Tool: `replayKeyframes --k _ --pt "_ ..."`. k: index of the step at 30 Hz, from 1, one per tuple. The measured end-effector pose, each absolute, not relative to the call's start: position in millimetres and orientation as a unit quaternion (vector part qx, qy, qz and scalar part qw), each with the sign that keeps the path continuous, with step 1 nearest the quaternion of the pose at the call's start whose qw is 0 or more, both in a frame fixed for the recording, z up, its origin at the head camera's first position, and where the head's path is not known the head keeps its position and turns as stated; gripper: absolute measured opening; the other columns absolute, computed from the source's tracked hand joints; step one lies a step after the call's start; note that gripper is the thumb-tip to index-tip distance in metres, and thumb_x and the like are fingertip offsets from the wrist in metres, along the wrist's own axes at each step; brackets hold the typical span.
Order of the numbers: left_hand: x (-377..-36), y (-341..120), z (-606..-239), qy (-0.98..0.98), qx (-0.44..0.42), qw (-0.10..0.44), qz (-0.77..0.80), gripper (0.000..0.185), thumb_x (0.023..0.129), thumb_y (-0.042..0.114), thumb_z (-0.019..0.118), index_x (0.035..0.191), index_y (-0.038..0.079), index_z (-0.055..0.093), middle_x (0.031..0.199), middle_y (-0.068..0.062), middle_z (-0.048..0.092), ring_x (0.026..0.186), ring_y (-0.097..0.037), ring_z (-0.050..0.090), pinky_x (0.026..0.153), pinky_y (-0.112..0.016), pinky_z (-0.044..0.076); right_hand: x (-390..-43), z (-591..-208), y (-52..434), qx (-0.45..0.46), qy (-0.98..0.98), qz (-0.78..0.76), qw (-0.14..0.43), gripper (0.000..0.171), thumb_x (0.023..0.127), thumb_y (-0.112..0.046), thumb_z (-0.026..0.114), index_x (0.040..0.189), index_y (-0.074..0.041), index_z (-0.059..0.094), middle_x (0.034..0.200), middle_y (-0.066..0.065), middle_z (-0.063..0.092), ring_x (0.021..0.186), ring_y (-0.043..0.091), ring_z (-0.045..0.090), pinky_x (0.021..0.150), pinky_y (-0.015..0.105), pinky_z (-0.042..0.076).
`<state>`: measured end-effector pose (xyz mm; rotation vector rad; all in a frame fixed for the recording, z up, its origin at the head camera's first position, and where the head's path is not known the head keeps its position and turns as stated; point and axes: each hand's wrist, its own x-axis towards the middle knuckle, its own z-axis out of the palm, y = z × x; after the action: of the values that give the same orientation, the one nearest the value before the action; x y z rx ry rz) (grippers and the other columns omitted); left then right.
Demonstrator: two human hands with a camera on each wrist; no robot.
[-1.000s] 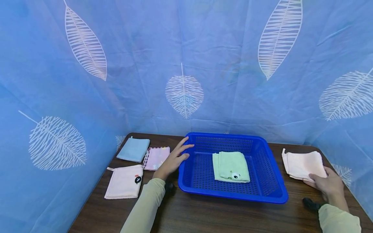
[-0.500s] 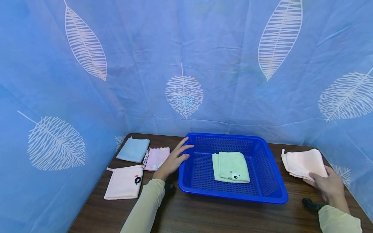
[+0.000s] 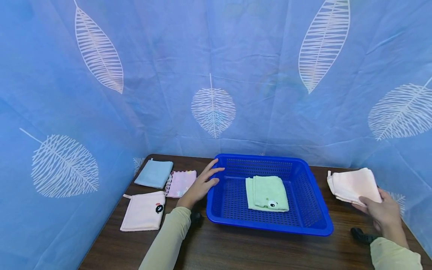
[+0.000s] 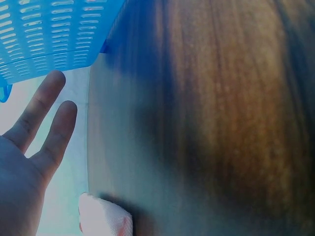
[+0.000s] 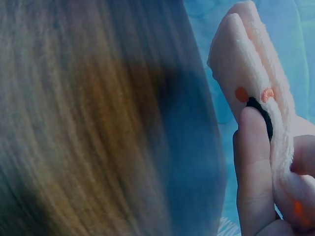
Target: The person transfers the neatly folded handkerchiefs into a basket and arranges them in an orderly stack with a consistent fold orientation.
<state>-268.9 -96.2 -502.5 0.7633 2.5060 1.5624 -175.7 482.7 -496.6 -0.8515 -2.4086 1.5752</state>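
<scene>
Light blue cloth (image 3: 154,173), pink patterned cloth (image 3: 180,183) and pale pink cloth (image 3: 143,211) lie left.

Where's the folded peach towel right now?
In the head view the peach towel is at the table's far right, pinched in the right hand and lifted just right of the blue basket.

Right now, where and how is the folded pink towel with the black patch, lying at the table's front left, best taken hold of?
Judging from its pose, pinch the folded pink towel with the black patch at its right edge, coming from the right. It lies flat on the brown wooden table, and that edge sits nearest the left hand.
</scene>
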Motion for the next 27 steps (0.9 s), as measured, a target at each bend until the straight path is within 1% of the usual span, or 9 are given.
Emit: replayKeyframes --k 2,6,12,15,17,21,23,25,27 --pt "-269.4 -96.4 -502.5 0.818 0.251 0.048 0.515 0.041 0.108 0.027 0.049 0.148 0.032 0.053 0.169 0.024 0.012 0.162 -0.024 0.011 0.119 -0.070 0.028 -175.0 -492.8 482.4 -0.271 -0.803 0.524 0.078 0.080 0.099 -0.002 0.053 0.159 0.008 0.001 0.155 0.048 0.016 0.052 0.000 0.065 0.064 0.035 0.063" --pt "-269.2 -96.4 -501.3 0.815 0.252 0.052 0.519 0.041 0.108 0.029 0.049 0.148 0.031 0.053 0.169 0.023 0.012 0.162 -0.025 0.010 0.118 -0.071 0.027 -173.8 -485.0 481.7 -0.253 -0.809 0.523 0.088 0.077 0.100 -0.003 0.053 0.158 0.010 0.005 0.149 0.049 0.021 0.052 -0.002 0.065 0.064 0.033 0.063" --pt "-268.2 -95.5 -500.3 0.821 0.249 0.049 0.512 0.042 0.107 0.027 0.049 0.149 0.027 0.053 0.170 0.022 0.013 0.162 -0.025 0.010 0.118 -0.069 0.029 -171.5 -473.1 477.6 -0.246 -0.818 0.511 0.099 0.075 0.100 -0.006 0.053 0.158 0.010 0.008 0.153 0.048 0.021 0.052 -0.007 0.063 0.064 0.032 0.063" --pt "-268.3 -95.5 -500.5 0.821 0.251 0.046 0.511 0.043 0.107 0.027 0.049 0.150 0.024 0.052 0.170 0.021 0.013 0.162 -0.026 0.011 0.118 -0.070 0.029 -171.0 -467.6 474.5 -0.239 -0.813 0.521 0.105 0.076 0.099 -0.004 0.055 0.159 0.009 0.010 0.150 0.047 0.024 0.056 -0.008 0.064 0.067 0.033 0.063" --pt "-268.4 -95.6 -500.6 0.820 0.251 0.045 0.512 0.043 0.107 0.027 0.049 0.150 0.025 0.052 0.170 0.021 0.013 0.162 -0.026 0.011 0.118 -0.070 0.029 -170.8 -463.2 472.2 -0.239 -0.808 0.528 0.109 0.077 0.099 -0.004 0.056 0.160 0.007 0.012 0.143 0.047 0.027 0.056 -0.006 0.065 0.067 0.033 0.063" --pt "-268.8 -95.6 -501.3 0.821 0.249 0.045 0.511 0.042 0.107 0.026 0.049 0.147 0.034 0.053 0.170 0.022 0.013 0.162 -0.025 0.010 0.119 -0.069 0.028 -169.5 -454.6 469.4 -0.241 -0.806 0.527 0.117 0.076 0.099 -0.005 0.057 0.161 0.004 0.013 0.134 0.044 0.032 0.055 -0.004 0.066 0.064 0.031 0.063" --pt "-269.1 -95.6 -501.9 0.822 0.249 0.045 0.511 0.042 0.107 0.025 0.049 0.146 0.038 0.053 0.170 0.021 0.013 0.162 -0.024 0.010 0.119 -0.069 0.027 -168.2 -451.2 468.5 -0.245 -0.801 0.533 0.119 0.076 0.099 -0.006 0.057 0.162 0.002 0.014 0.129 0.038 0.040 0.053 -0.003 0.067 0.060 0.029 0.062" --pt "-269.2 -95.7 -502.5 0.821 0.249 0.045 0.511 0.042 0.107 0.024 0.049 0.145 0.040 0.053 0.170 0.021 0.013 0.162 -0.025 0.010 0.119 -0.070 0.027 -167.5 -448.8 467.9 -0.248 -0.783 0.556 0.126 0.077 0.098 -0.004 0.059 0.162 0.000 0.017 0.117 0.021 0.050 0.052 -0.003 0.067 0.058 0.026 0.061" --pt "-269.3 -95.7 -502.3 0.820 0.250 0.046 0.512 0.042 0.107 0.024 0.049 0.145 0.039 0.053 0.170 0.021 0.013 0.162 -0.025 0.010 0.119 -0.070 0.027 -167.3 -446.9 467.0 -0.248 -0.778 0.561 0.135 0.077 0.097 -0.004 0.061 0.162 -0.002 0.019 0.113 0.017 0.050 0.053 -0.006 0.065 0.057 0.025 0.060"
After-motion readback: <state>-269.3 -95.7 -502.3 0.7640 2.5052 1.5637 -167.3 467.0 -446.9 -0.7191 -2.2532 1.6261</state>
